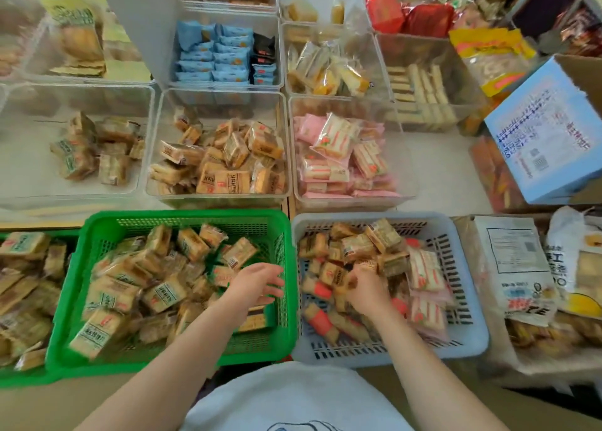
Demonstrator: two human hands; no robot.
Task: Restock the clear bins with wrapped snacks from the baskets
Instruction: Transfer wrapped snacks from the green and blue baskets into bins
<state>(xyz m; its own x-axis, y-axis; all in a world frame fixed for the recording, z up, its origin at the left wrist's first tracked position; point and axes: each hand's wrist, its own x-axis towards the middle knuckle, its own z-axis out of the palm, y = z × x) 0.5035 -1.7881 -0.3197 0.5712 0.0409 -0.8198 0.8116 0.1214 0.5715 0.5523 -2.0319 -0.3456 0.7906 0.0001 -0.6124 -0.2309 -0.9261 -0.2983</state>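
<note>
Am reaching right hand (365,287) into grey basket (469,326), lower centre-right, fingers curling on brown snack packet (338,272); left hand (257,284) released over green basket (182,217). Should secure grip before lifting.

Wrapped snacks (169,287) heap two baskets (469,333) below part-filled clear bins (221,199).

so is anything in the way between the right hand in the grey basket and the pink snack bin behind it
Nothing visible blocks it. The right hand is down among the snacks in the grey basket, and the pink bin sits directly behind with an open top. Only the basket's far rim and the bin's clear front wall have to be lifted over.
</note>
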